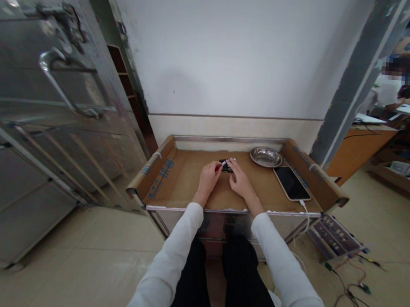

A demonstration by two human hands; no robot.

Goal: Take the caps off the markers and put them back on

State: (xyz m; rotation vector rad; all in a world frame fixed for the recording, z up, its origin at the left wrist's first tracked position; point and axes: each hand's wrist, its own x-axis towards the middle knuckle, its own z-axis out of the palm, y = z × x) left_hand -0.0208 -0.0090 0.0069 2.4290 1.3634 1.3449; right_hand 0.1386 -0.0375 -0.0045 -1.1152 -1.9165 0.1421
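My left hand (209, 177) is closed, its thumb and fingertips pinched together at the left end of a small dark object (228, 168) on the cardboard-lined table top (185, 180). What sits inside that pinch is too small to make out. From the other side my right hand (241, 181) reaches in, its fingers stretched forward over the dark object and its thumb held apart. A small whitish piece (224, 163) shows between the two hands. The fingertips partly hide both items, so their kind is unclear.
A round metal dish (266, 157) stands at the back right. Beside it lies a phone (292, 183) with a white cable (306, 213) running over the front edge. Cardboard walls border the sides. An electrical box (338, 239) and loose wires lie on the floor; a person (389, 90) sits far right.
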